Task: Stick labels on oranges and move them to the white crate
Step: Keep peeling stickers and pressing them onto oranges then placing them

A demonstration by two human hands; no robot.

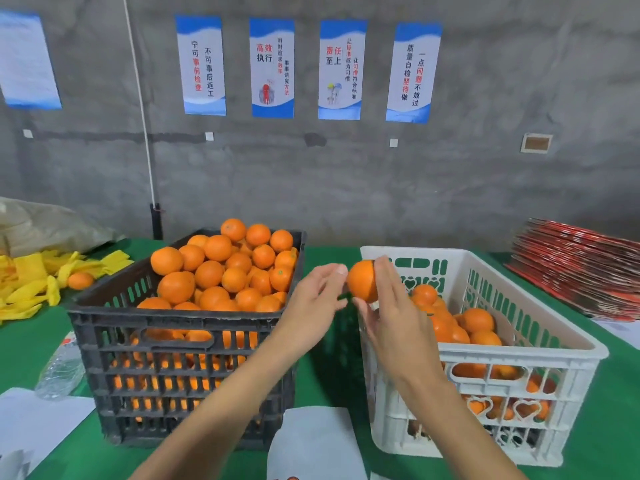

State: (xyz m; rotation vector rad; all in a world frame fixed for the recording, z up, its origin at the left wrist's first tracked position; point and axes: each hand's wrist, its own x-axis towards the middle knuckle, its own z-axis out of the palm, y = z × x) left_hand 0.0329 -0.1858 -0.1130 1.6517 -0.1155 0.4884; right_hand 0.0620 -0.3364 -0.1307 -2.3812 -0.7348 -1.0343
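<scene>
label on held orange not visible, red stack cut off at rt edge

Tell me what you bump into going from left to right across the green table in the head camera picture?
Yellow foam nets → lone orange → black crate heaped with oranges → left hand → held orange → right hand → white crate → stack of red cartons.

orange fruit, black crate, white heart-patterned crate, green tablecloth, yellow foam nets
</scene>
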